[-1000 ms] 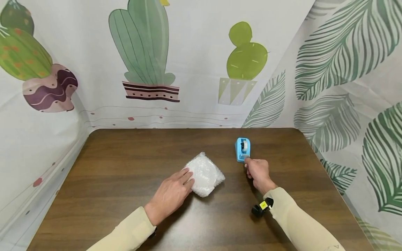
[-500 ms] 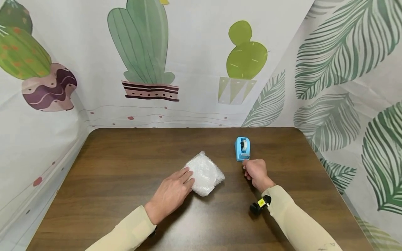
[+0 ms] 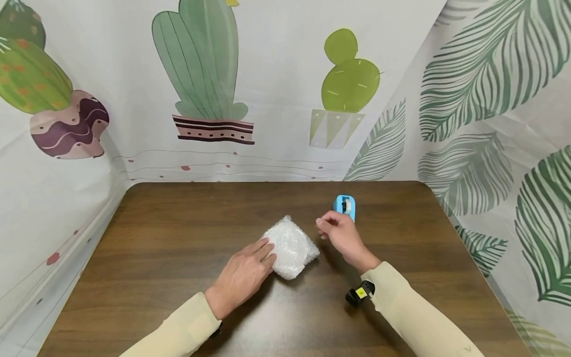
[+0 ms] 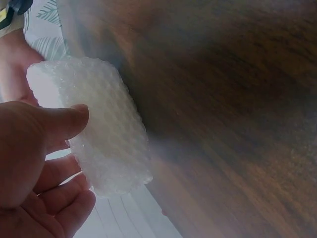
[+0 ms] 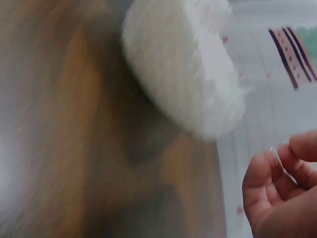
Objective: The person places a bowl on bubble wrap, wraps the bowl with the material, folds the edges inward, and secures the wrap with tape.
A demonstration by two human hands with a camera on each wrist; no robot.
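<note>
A white package in bubble wrap (image 3: 291,246) lies on the wooden table. My left hand (image 3: 247,272) grips its left corner, fingers over the top. In the left wrist view the thumb (image 4: 69,121) presses the bubbled side of the package (image 4: 106,124). My right hand (image 3: 342,237) is raised just right of the package, thumb and fingertips together. Between these fingertips, in the right wrist view, a thin clear edge of tape (image 5: 275,157) shows. Behind the right hand stands a blue tape dispenser (image 3: 351,202) with a roll in it, its front end hidden by the hand.
The brown table (image 3: 178,223) reaches back to a white cloth backdrop (image 3: 281,99) printed with cacti and leaves. A black wrist camera (image 3: 355,296) hangs under the right wrist, close over the table.
My right hand has moved from the front of the tape dispenser leftward and up, toward the package, with the tape between its fingertips. The left hand and the package have stayed in place.
</note>
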